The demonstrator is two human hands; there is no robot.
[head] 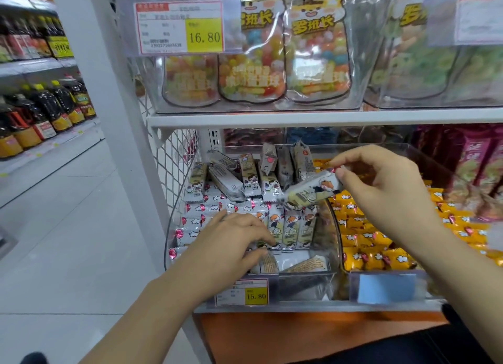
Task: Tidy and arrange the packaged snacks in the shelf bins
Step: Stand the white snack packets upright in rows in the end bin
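Centre frame, clear shelf bin [333,257]: right hand [381,184] pinches one white snack bar [310,190] above the rows, apparently for slotting in; left hand [234,237], fingers extended, steadies upright bars [291,227].

There are two hands, the left hand [234,238] and the right hand [381,184], and the right hand pinches one pack [310,190]. The upper bin [356,64] shows three candy bags [317,61]. Two price tags [179,27] have yellow fields. Two lower bins [304,287] hold more packs than I can count.

Bright, even light; soft blur; wide-angle bending.
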